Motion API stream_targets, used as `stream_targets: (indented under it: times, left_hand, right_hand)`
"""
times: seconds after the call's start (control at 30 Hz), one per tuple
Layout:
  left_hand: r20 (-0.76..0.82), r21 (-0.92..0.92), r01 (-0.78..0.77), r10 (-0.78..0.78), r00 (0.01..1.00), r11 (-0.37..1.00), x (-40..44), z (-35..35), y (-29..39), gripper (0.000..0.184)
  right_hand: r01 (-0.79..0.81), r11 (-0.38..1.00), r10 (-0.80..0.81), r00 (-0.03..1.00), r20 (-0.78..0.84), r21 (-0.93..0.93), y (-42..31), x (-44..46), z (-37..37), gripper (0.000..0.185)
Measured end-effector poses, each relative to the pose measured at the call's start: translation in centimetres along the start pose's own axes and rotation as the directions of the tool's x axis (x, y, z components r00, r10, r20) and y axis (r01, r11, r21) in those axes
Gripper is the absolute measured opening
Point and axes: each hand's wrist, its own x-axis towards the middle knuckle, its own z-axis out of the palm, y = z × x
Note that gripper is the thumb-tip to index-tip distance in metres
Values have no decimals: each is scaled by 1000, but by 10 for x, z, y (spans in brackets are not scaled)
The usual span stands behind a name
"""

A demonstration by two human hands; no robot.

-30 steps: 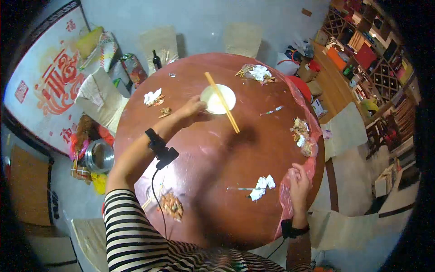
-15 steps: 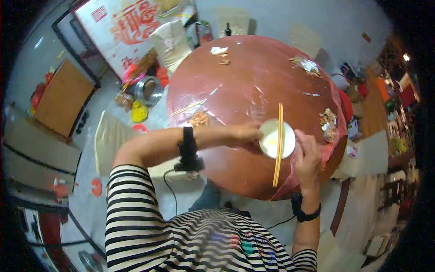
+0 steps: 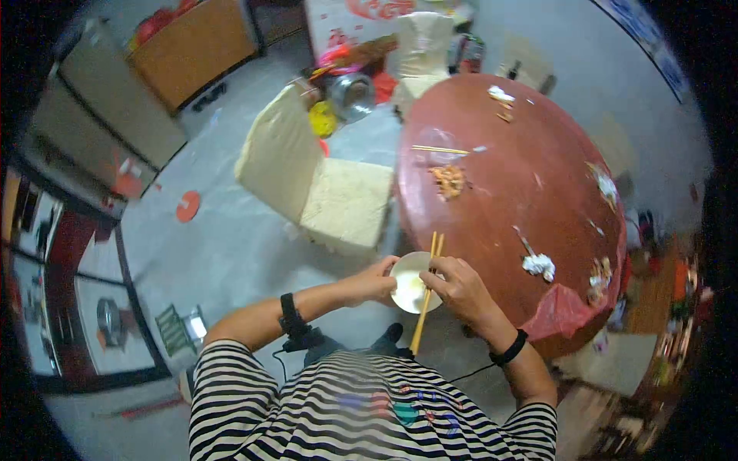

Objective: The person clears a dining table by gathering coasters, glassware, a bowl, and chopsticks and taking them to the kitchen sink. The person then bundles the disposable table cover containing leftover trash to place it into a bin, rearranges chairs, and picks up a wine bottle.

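A white bowl point(image 3: 403, 298) is held in front of my body, beside the near left edge of the round table. My left hand point(image 3: 372, 283) grips its left rim. A pair of wooden chopsticks point(image 3: 420, 329) lies across the bowl's right part, with their lower ends pointing toward my shirt. My right hand point(image 3: 459, 290) pinches the chopsticks at the bowl's right side; whether it also grips the rim I cannot tell. Something pale lies in the bottom of the bowl, too blurred to name.
The round table point(image 3: 492, 223) under a reddish plastic sheet carries food scraps point(image 3: 447, 182), crumpled tissue point(image 3: 540, 266) and another pair of chopsticks point(image 3: 440, 150). A cream-covered chair point(image 3: 346, 200) stands to its left. A red disc point(image 3: 187, 206) lies on the grey floor.
My view has turned left, away from the table. The bowl has moved from over the tabletop to beside its edge. My right hand has shifted from the bowl's side onto the chopsticks.
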Motion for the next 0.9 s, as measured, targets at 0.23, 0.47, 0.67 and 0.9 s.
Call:
stream_targets:
  times: [0.23, 0.47, 0.67, 0.9]
  left_hand:
    - [-495, -302, -275, 97, 863, 913, -195, -121, -56, 64]
    - [-744, -419, -454, -11, 669, 786, -368, -202, -123, 70]
    - [-895, -390, -723, -50, 443, 570, -469, -254, -168, 67]
    - [-981, -183, -915, -122, 148, 359, -547, -335, -193, 59]
  right_hand:
    - [-41, 922, 195, 908, -370, 385, -92, 154, 85, 9]
    - [-99, 947, 171, 961, -217, 307, -151, 217, 215, 18]
    - [-322, 868, 236, 937, 257, 377, -195, 256, 289, 20]
    - [-189, 953, 75, 905, 418, 238, -192, 384, 411, 25]
